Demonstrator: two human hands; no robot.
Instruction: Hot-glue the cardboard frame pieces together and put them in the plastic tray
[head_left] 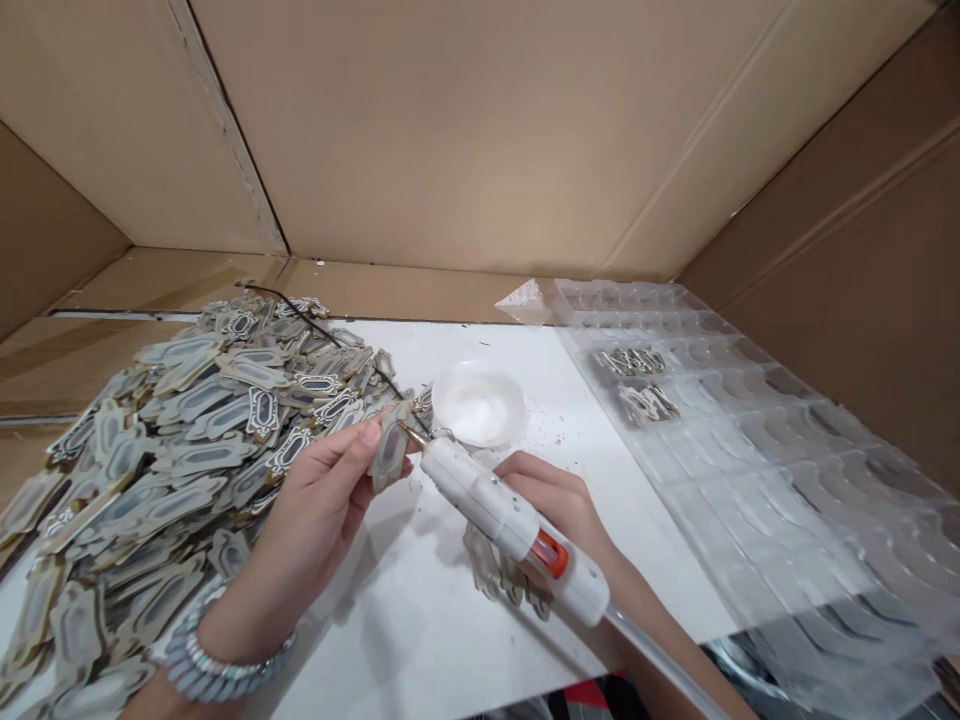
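Between the thumb and fingers of my left hand (341,490) is a small grey frame-shaped plaque (390,450), held upright with its plain side showing. My right hand (551,490) grips a white glue gun (487,495) that has a clear glue stick (660,660) coming out of its back. The gun's metal nozzle (409,432) is at the upper right edge of the plaque; whether it touches cannot be made out. Below the gun, partly hidden by it, several similar plaques (487,565) lie on the white table surface.
A large heap of plaques (172,450) covers the left side, with a thin black cord (300,315) across it. A white bowl (480,400) stands beyond the gun. At right, a clear compartment tray (720,450) holds plaques in two compartments. Cardboard walls (480,130) enclose the back and sides.
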